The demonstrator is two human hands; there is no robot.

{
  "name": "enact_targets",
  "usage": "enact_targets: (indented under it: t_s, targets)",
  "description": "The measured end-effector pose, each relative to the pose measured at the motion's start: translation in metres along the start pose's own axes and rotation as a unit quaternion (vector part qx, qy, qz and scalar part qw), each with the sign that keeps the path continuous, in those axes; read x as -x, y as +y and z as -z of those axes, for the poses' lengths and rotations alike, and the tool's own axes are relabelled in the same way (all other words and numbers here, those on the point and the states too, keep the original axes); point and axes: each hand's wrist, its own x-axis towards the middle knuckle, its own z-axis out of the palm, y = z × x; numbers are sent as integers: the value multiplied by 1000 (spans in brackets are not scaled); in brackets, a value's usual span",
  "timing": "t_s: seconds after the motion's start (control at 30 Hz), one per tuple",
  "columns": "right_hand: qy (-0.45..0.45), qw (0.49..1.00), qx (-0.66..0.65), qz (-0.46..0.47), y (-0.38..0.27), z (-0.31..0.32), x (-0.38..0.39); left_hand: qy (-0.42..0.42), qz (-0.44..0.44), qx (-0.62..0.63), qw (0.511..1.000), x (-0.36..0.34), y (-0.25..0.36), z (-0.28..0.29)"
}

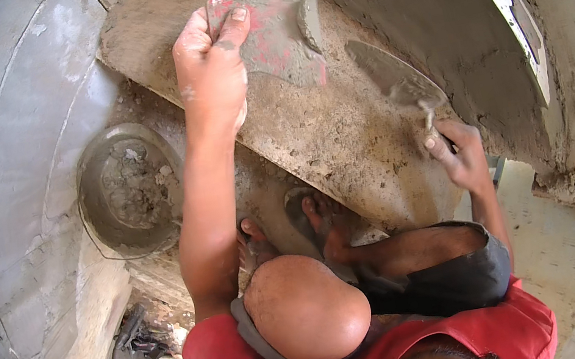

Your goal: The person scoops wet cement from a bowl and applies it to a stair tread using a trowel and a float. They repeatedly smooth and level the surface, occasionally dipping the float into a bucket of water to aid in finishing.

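My left hand [215,65] grips the edge of a flat plastering plate [277,35], thumb on top. Red patches show through the grey mortar on it, and a ridge of wet mortar lies near its right edge. In my right hand [461,153] is a pointing trowel [396,74], its leaf-shaped blade smeared with mortar and pointing up and to the left. The fingers are closed round its handle. Both tools are apart from each other, above a wide plank [318,135] dusted with dried mortar.
A round bucket [83,188] of wet mortar stands left of my left forearm. Grey plastered wall [462,33] curves along the upper right, and block wall [7,160] rises at the left. My feet [317,216] are beside the plank. Loose items [142,336] lie at the lower left.
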Motion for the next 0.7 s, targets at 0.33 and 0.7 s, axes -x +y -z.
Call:
enact_targets:
  t_s: [0.33,0.7]
  targets:
    - [159,972,166,49,-37,-42,-39,80,-74,-184,977,27,-38,-18]
    - [23,983,92,-155,-8,-24,-127,104,23,-229,968,19,-40,-4]
